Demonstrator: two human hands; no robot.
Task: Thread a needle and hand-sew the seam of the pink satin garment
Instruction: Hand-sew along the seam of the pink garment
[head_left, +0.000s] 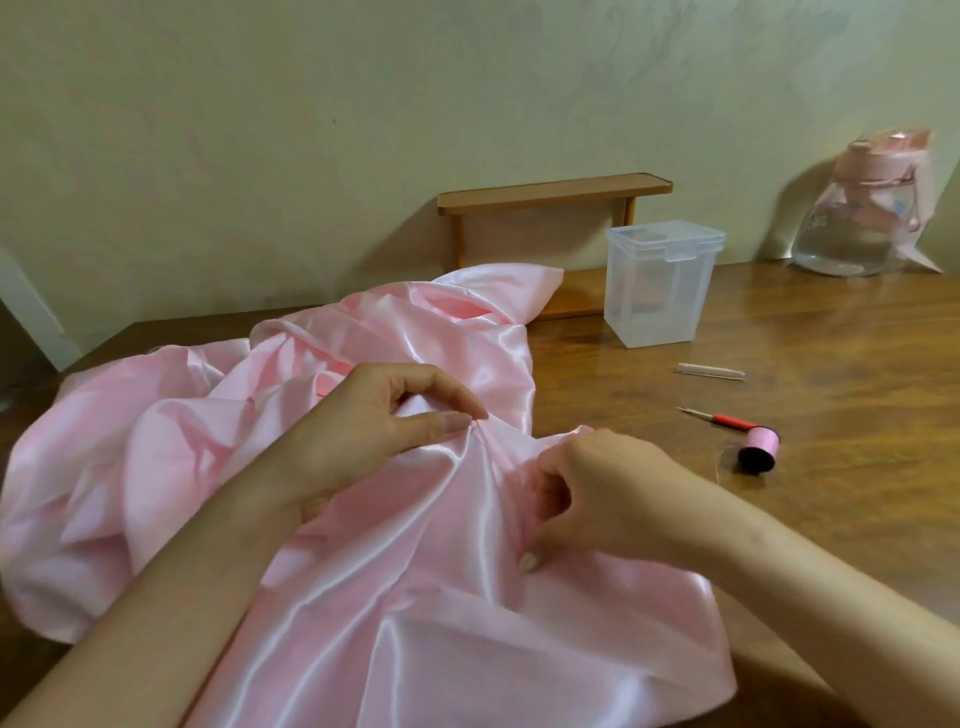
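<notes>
Hands (379, 426) (602, 493) in pinch on satin garment (415, 623)

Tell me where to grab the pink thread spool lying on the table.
Pinch the thread spool across its two flat ends, from above, with the right hand nearest it. It lies on its side and may roll; a red-handled tool sits close at its far-left flank.

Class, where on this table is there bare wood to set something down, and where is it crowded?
Free: between the clear box and water bottle; right of the thread spool. Crowded: the pink garment covers the left and near middle.
</notes>
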